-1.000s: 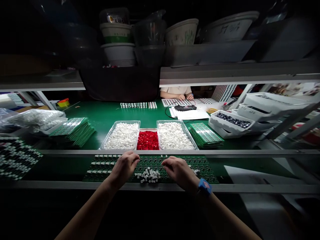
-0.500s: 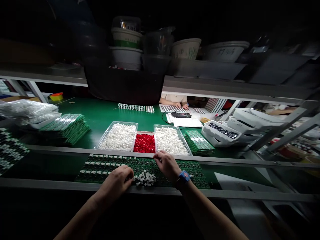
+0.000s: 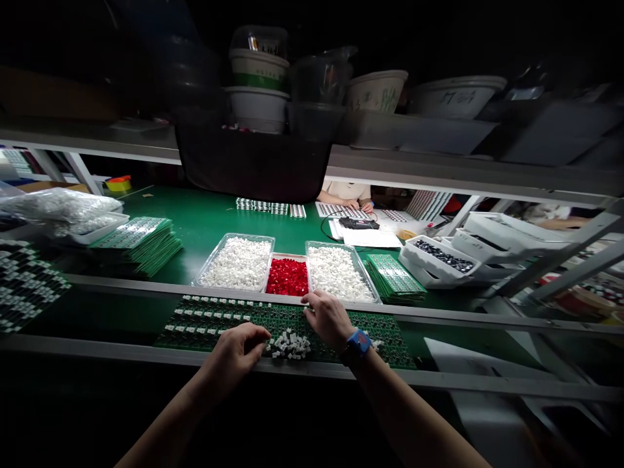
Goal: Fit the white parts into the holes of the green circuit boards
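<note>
A long green circuit board panel (image 3: pixel 205 322) lies between two metal rails in front of me, its left part filled with small white parts. A little heap of loose white parts (image 3: pixel 291 344) rests on the panel's middle. My left hand (image 3: pixel 237 353) sits at the heap's left edge, fingers curled and pinched at the parts. My right hand (image 3: pixel 327 316), with a blue wristband (image 3: pixel 358 342), lies farther back on the panel near the far rail, fingers bent down onto the board. What either hand's fingertips hold is too small to see.
Behind the far rail stand two clear trays of white parts (image 3: pixel 237 262) (image 3: pixel 338 272) and a red tray (image 3: pixel 287 276) between them. Stacks of green boards (image 3: pixel 139 242) (image 3: pixel 394 276) flank them. White bins (image 3: pixel 441 259) sit at right. Another person's hands (image 3: pixel 341 198) work across the table. Bowls (image 3: pixel 375 91) fill the shelf above.
My right hand moved from the near side of the heap to the far edge of the panel. My left hand drew back toward the heap's left side. My view shifted slightly.
</note>
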The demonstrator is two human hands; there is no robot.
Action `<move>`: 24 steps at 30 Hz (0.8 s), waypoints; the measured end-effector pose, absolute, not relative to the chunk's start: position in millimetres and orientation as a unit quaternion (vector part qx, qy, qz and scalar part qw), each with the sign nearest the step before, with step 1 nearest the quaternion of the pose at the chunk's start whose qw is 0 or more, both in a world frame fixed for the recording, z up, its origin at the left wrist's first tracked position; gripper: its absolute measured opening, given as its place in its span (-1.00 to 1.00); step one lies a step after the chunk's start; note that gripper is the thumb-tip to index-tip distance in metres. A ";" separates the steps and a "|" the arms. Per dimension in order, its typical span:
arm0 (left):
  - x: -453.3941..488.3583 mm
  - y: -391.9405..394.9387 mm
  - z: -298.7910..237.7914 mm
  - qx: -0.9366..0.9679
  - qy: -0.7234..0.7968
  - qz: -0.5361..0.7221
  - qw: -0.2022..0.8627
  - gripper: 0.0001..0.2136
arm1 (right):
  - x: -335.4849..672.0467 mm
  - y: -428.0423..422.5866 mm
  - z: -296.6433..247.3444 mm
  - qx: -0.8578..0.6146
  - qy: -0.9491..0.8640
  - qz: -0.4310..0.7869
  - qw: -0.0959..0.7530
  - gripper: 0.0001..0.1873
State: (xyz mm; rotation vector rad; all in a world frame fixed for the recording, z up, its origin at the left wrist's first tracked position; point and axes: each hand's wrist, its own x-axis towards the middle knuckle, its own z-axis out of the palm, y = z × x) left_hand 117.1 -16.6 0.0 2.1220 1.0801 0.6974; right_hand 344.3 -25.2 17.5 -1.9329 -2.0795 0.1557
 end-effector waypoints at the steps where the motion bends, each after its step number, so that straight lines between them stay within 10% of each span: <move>1: 117.2 -15.2 -0.2 0.804 0.415 0.266 0.332 -0.82 | 342.7 -26.9 18.7 -0.665 -0.728 0.065 0.155 -0.79; 13: 143.0 26.2 3.3 0.824 0.426 0.278 0.249 -0.86 | 312.4 -32.8 24.8 -0.606 -0.780 0.117 0.101 -0.81; 24: 164.4 37.5 2.4 0.877 0.381 0.274 0.102 -0.85 | 337.5 -42.5 11.9 -0.623 -0.731 0.144 0.239 -0.84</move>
